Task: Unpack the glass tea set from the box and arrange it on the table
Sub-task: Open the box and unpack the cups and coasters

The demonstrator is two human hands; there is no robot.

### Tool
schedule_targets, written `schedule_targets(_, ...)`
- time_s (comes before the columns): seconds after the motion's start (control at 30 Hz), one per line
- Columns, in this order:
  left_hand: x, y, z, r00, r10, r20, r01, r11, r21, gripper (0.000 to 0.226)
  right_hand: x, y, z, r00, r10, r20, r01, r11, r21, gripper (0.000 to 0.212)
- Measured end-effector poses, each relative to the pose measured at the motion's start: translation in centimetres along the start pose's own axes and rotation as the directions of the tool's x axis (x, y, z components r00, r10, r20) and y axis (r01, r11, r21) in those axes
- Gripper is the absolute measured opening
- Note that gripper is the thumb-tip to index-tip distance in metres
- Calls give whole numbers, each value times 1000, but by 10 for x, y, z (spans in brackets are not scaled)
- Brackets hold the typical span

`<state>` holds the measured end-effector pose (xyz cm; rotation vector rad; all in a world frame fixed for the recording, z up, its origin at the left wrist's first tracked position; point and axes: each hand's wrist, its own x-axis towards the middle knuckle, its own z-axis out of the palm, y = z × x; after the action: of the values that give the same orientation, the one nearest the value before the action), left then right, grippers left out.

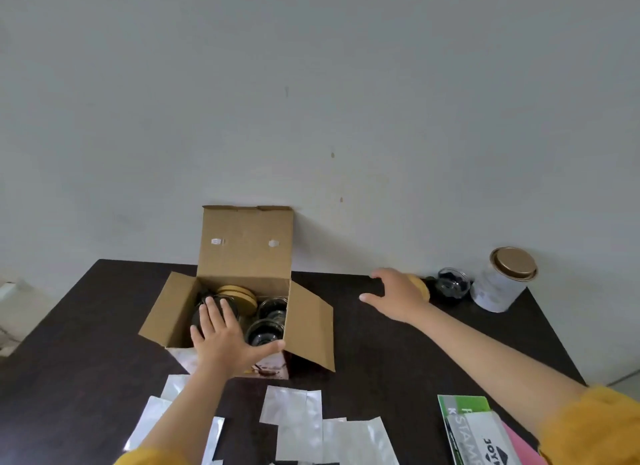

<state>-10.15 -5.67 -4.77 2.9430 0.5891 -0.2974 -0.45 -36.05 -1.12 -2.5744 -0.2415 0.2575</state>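
An open box (239,291) is seen on the dark table (381,343), its rear flap standing upright against the wall and its side flaps spread out. Inside it, round wooden lids (239,293) are stacked toward 12 o'clock, and two glass cups (268,321) are set toward 3 o'clock. The left hand (225,340) is laid over the box's near half with fingers straight and spread, nothing being grasped; its fingertips are placed over a glass piece (207,305) whose shape cannot be told. The right hand (398,296) is held at 3 o'clock of the box, well apart from it, relaxed and released above the table, with a wooden lid (420,286) partly hidden just behind it. Further toward 3 o'clock, a glass cup (452,284) is found beside a tin (502,281) with a golden top. White pouches (304,426) are strewn at 6 o'clock, and printed packets (478,430) at 5 o'clock.
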Motion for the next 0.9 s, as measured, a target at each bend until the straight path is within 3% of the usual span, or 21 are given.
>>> schedule_targets(0.17, -4, -4, -12, 996, 44, 77, -41, 998, -42, 162, -9, -100, 45, 982, -134, 130, 120, 987, 109, 45)
schedule_targets(0.3, 0, -10, -14, 990, 69, 126, -59, 995, -81, 163, 2, -154, 80, 977, -102, 186, 86, 992, 93, 42)
schedule_targets(0.53, 9, -23, -8, 972, 151, 180, -129, 983, -129, 155, 20, -210, 101, 877, 69, 475, 141, 909, -392, 41)
schedule_targets(0.67, 13, -27, -6, 963, 190, 193, -164, 976, -145, 152, 20, -215, 103, 853, 108, 510, 177, 861, -478, 56)
schedule_targets(0.9, 14, -28, -5, 959, 209, 191, -183, 972, -147, 149, 23, -210, 102, 897, -5, 442, 216, 877, -428, 43)
